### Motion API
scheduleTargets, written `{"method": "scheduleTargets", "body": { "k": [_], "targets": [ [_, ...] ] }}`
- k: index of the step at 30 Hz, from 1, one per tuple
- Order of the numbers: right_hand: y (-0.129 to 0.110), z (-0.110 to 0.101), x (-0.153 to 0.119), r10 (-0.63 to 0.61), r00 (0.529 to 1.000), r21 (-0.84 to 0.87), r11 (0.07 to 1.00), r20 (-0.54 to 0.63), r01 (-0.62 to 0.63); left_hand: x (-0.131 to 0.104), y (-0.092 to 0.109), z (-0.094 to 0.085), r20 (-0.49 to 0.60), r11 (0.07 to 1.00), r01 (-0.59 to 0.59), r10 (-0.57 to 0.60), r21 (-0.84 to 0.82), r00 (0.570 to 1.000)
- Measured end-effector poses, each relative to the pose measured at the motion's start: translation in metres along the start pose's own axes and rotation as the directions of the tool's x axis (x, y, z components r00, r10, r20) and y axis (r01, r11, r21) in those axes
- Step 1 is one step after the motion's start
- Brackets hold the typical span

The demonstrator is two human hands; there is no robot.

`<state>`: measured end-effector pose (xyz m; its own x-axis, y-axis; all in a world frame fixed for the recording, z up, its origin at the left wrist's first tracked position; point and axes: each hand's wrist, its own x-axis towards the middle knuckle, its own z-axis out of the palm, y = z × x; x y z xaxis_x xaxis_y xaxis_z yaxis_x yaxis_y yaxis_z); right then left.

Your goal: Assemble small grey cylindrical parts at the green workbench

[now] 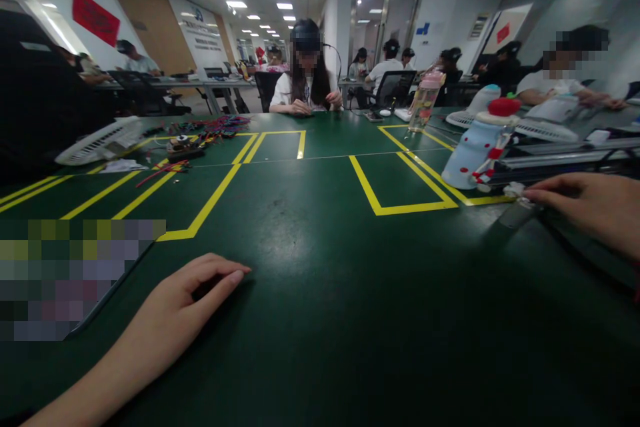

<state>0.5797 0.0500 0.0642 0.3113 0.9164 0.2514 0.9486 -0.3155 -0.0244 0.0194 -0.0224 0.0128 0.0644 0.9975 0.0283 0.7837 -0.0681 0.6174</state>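
Green tabletop (300,320) in front of you. Your L hand (173,300) is on the near left, tips together, nothing visible in them, well apart from the clear item. Your R hand (595,207) is the nearer one, fingers clamped on its white top. Blue bottle (465,153) is just beyond, to the left. Clear item (517,215) lies left of & below those R fingertips, long axis unclear

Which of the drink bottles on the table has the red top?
The light blue bottle, the one nearer your right hand; the clear bottle farther back has a pink top instead.
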Motion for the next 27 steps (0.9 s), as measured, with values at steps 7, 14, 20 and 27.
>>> {"method": "scheduleTargets", "body": {
  "k": [7,14,20,27],
  "targets": [
    [0.005,-0.002,0.004,0.04,0.998,0.049,0.998,0.055,-0.042,0.0,0.0,0.0,0.004,1.0,-0.009,0.009,0.011,1.0],
    [-0.003,-0.003,0.0,0.142,0.983,0.137,0.978,0.112,-0.157,0.0,0.0,-0.001,0.03,1.0,-0.01,0.01,0.002,1.0],
    [-0.002,-0.008,0.004,0.207,0.965,0.129,0.965,0.159,-0.228,-0.001,0.002,-0.001,0.015,0.999,-0.031,0.031,0.012,0.999],
    [0.009,0.02,-0.013,0.24,0.963,0.254,0.93,0.127,-0.265,0.003,-0.018,0.003,0.037,0.998,-0.067,0.068,-0.007,0.997]
  ]
}}
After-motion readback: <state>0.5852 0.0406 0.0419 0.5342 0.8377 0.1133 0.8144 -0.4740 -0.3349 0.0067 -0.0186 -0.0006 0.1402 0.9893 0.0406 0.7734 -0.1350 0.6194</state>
